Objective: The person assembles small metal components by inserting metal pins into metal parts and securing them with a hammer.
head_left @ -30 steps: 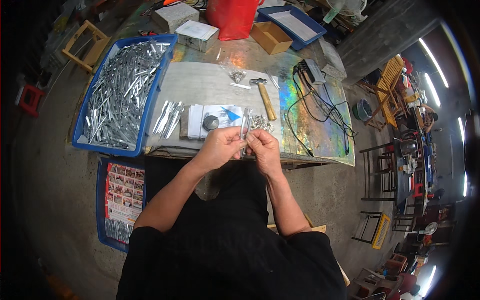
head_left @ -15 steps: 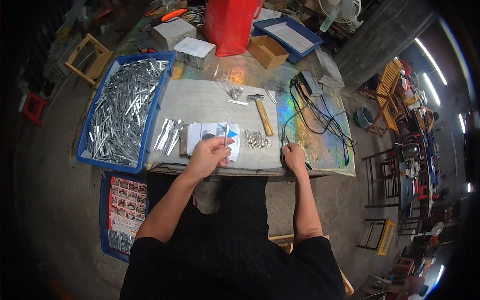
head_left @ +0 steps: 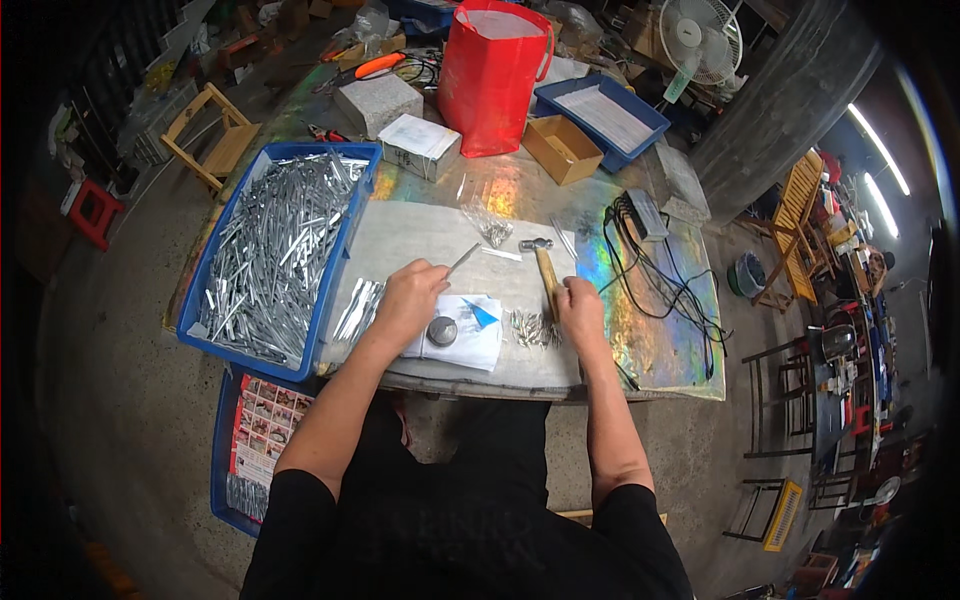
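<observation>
My left hand [head_left: 408, 305] pinches a thin metal strip [head_left: 463, 259], which slants up to the right beyond the fingertips. Below that hand, a round grey metal piece [head_left: 441, 331] rests on white paper [head_left: 470, 352] with a blue triangle [head_left: 482, 314]. My right hand [head_left: 582, 315] is closed around the lower end of a hammer's wooden handle [head_left: 546, 272]; the hammer head [head_left: 536, 244] points away from me. Small metal pieces [head_left: 532, 328] lie in a pile between the hands. Several flat metal strips [head_left: 358, 308] lie left of the paper, partly behind my left forearm.
A blue tray [head_left: 368, 205] heaped with metal strips stands at left; another blue bin [head_left: 222, 440] sits below it. Black cables [head_left: 672, 290] sprawl at right. Behind are a red bag [head_left: 490, 90], a cardboard box [head_left: 562, 150], stone blocks [head_left: 378, 103] and a plastic bag of small parts [head_left: 490, 222].
My right hand has moved forward from near the table's front edge onto the hammer handle. My left hand has moved forward and left, tipping the strip from upright to slanted. The whole view has shifted.
</observation>
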`<action>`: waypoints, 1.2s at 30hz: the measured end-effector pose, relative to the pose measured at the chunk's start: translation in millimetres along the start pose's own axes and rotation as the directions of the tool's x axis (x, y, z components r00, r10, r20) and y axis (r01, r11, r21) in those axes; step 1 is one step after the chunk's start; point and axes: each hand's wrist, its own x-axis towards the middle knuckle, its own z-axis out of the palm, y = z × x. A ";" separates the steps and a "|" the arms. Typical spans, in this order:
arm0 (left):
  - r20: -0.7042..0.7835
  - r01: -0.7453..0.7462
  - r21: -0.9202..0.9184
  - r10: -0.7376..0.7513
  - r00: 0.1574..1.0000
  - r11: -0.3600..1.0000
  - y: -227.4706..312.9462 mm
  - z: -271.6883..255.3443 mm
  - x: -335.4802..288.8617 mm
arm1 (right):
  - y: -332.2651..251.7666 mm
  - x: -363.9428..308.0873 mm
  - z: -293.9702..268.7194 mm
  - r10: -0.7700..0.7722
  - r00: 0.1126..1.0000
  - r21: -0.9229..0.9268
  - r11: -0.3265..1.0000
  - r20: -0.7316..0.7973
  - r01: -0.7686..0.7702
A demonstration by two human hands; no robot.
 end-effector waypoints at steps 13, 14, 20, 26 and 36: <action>0.317 -0.014 0.273 -0.076 0.945 0.962 -100.4 45.7 40.3 | 16.1 23.1 36.0 0.297 0.882 -0.305 0.934 0.366 -0.188; 0.337 -0.001 0.287 -0.100 0.936 0.958 -103.1 46.0 40.0 | 15.3 25.9 35.6 0.312 0.861 -0.243 0.943 0.402 -0.228; 0.241 0.033 0.292 -0.106 0.965 0.956 -106.7 53.4 34.3 | -7.2 34.7 16.2 0.331 0.816 0.228 0.849 0.474 -0.477; 0.098 -0.040 0.279 0.013 0.995 0.960 -101.1 53.5 28.3 | -62.9 46.2 17.0 0.178 0.710 0.192 0.893 0.681 -0.408; 0.157 0.032 0.293 -0.081 0.984 0.956 -96.8 51.5 31.8 | -60.4 53.4 46.5 -0.231 0.715 0.083 0.968 0.660 0.236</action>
